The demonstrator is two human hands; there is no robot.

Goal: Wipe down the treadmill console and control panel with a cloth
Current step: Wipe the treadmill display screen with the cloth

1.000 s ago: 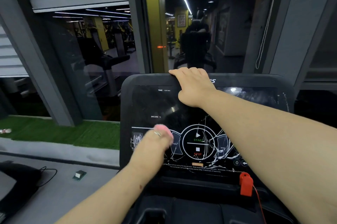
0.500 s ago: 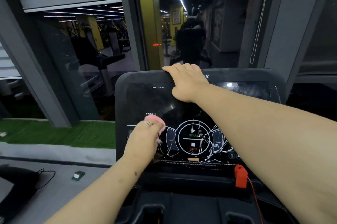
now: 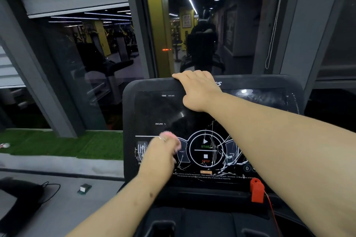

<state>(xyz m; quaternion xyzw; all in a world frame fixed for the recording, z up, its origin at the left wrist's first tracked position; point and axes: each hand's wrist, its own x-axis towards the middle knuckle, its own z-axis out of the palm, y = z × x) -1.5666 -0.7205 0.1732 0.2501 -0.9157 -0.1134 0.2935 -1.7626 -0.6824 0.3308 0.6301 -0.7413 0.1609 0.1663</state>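
The black treadmill console (image 3: pixel 146 105) fills the middle of the head view, its dark panel cracked around the round START/STOP control (image 3: pixel 205 149). My left hand (image 3: pixel 159 154) grips a small pink cloth (image 3: pixel 171 136) and presses it on the lower left of the panel, beside the round control. Only a blurred pink edge of the cloth shows above my fingers. My right hand (image 3: pixel 196 90) rests on the console's top edge, fingers curled over the rim and palm on the upper screen.
A red safety key (image 3: pixel 257 191) with a red cord clips below the panel at the right. Windows and grey pillars stand right behind the console. Green turf (image 3: pixel 61 146) and a grey ledge with a small box (image 3: pixel 84 189) and black cable lie to the left.
My left hand with the pink cloth has slid left and up, then back down and right over the lower left panel. My right hand has stayed on the top edge.
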